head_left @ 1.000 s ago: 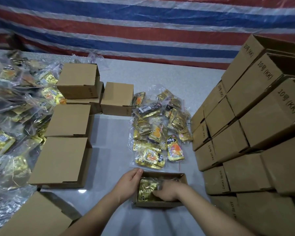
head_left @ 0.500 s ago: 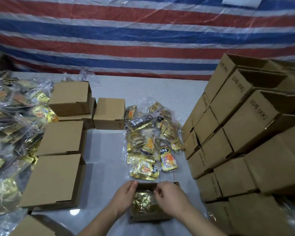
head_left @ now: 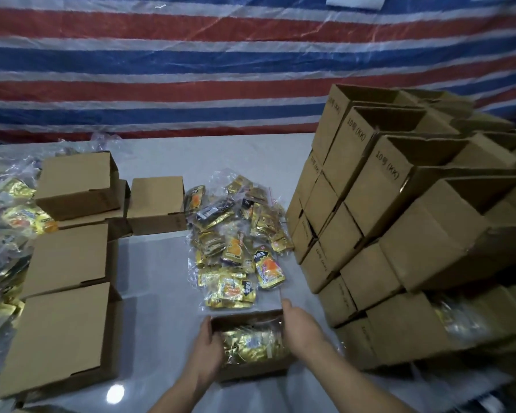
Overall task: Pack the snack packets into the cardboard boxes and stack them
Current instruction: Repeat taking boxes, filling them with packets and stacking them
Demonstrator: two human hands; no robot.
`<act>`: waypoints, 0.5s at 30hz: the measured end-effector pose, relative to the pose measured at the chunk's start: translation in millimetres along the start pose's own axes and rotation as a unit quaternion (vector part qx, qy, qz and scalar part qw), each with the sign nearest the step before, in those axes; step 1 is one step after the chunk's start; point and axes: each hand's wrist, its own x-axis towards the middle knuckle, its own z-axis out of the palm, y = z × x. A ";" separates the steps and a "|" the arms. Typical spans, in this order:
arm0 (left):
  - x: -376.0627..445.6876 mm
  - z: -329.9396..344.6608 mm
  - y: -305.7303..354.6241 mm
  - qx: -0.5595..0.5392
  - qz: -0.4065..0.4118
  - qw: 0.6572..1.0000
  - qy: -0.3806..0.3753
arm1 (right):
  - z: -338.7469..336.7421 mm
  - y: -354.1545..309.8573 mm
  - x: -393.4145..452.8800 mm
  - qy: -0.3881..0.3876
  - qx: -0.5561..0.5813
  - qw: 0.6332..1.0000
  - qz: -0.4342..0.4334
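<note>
Worn on the head, looking forward and down across the grey desk [head_left: 149, 272] toward the striped tarp wall [head_left: 191, 70] filling the upper frame. Wide-angle, with edges bowed. Close enough for both forearms to enter from the bottom centre. Single view only; nothing shared with another camera.

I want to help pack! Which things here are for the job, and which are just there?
For the job:
open box with gold packets inside
left hand and right hand at its sides
loose snack packets
closed boxes
stacked boxes

Just there:
striped tarp
table
</note>
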 end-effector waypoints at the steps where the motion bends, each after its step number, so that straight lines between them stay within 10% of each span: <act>1: -2.5 -0.5 4.8 0.005 0.001 1.000 -0.004 | -2.3 1.9 -1.5 0.002 -0.004 1.000 -0.001; 15: -92.9 -14.5 134.1 0.016 0.019 1.000 0.011 | -132.0 31.4 -91.3 0.067 0.012 0.996 -0.065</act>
